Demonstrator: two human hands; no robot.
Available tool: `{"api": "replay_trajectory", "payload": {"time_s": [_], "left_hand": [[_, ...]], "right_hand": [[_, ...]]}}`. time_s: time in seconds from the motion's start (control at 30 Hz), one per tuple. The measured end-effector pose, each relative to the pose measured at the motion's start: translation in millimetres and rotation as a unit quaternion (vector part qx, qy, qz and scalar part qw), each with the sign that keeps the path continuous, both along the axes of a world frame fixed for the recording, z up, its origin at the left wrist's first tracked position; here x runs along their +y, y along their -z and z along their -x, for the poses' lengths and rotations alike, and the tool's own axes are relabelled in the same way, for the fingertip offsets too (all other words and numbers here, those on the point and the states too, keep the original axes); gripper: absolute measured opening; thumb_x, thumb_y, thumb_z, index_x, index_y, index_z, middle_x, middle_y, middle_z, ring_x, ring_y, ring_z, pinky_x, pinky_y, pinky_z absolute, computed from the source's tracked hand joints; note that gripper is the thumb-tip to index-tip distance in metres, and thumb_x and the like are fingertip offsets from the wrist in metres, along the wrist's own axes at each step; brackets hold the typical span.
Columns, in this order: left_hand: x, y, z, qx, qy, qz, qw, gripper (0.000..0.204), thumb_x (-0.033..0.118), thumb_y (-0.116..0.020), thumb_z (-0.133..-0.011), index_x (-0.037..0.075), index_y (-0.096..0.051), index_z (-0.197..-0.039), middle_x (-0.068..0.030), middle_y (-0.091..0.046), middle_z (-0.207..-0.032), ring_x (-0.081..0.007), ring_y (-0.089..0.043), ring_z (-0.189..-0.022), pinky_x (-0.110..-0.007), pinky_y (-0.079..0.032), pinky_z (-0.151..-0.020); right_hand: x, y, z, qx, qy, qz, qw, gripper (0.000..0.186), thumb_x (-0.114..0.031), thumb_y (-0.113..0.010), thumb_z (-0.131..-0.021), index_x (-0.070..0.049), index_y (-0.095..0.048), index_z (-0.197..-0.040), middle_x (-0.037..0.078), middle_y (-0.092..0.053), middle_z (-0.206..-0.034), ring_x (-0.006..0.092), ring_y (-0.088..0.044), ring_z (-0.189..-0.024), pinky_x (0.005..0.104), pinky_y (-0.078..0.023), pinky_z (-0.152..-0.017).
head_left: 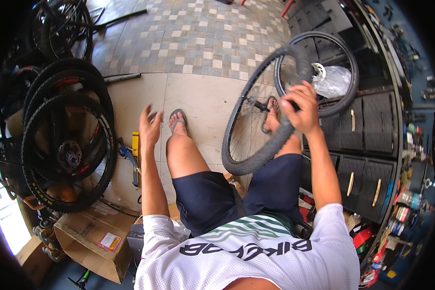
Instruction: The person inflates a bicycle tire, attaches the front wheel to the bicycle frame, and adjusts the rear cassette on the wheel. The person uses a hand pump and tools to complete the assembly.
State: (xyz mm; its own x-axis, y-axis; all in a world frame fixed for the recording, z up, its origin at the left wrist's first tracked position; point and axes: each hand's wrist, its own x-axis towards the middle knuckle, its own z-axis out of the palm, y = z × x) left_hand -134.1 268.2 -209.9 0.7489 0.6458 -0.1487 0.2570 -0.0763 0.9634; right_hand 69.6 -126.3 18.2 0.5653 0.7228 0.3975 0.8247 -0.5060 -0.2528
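My right hand point(300, 106) is closed around the knobby tyre of a bicycle wheel point(241, 162), which leans at a tilt beside my right leg. The wheel's hub and spokes show over my right foot. My left hand point(151, 123) hangs in the air left of my left knee, fingers apart and slightly blurred, holding nothing. Behind the wheel at my right, a second wheel point(349, 72) rests against the black drawer units, with a white plastic bag seen through it.
Several bicycle wheels point(106, 159) stack at my left, above an open cardboard box point(70, 237). A yellow tool point(135, 140) and a blue tool lie on the floor. Black drawers point(367, 121) and a cluttered blue bench point(411, 212) run along the right.
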Motion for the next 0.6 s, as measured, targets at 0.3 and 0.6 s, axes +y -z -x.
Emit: {"api": "replay_trajectory", "payload": {"time_s": [0.3, 0.6], "left_hand": [[-194.1, -207.8, -117.7, 0.030, 0.223, -0.133, 0.965, 0.109, 0.068, -0.077, -0.079, -0.014, -0.043, -0.142, -0.0371, -0.060, -0.127, -0.0443, -0.064, -0.118, -0.047, -0.054, -0.094], [-200.6, -181.2, -114.7, 0.117, 0.053, -0.419, 0.899, 0.058, 0.050, -0.065, -0.095, -0.002, -0.045, -0.112, -0.0290, -0.065, -0.105, -0.0489, -0.065, -0.098, -0.054, -0.052, -0.083]], "right_hand": [[24.2, -15.6, 15.6, 0.445, -0.148, -0.443, 0.764, 0.031, -0.028, -0.058, -0.106, -0.005, -0.064, -0.127, 0.007, -0.070, -0.107, 0.0131, -0.065, -0.102, 0.0284, -0.052, -0.086], [-1.9, 123.8, 58.9, 0.603, -0.021, -0.299, 0.739, 0.027, -0.027, -0.067, -0.099, -0.005, -0.070, -0.115, 0.001, -0.068, -0.091, 0.0086, -0.065, -0.073, 0.0237, -0.049, -0.053]]}}
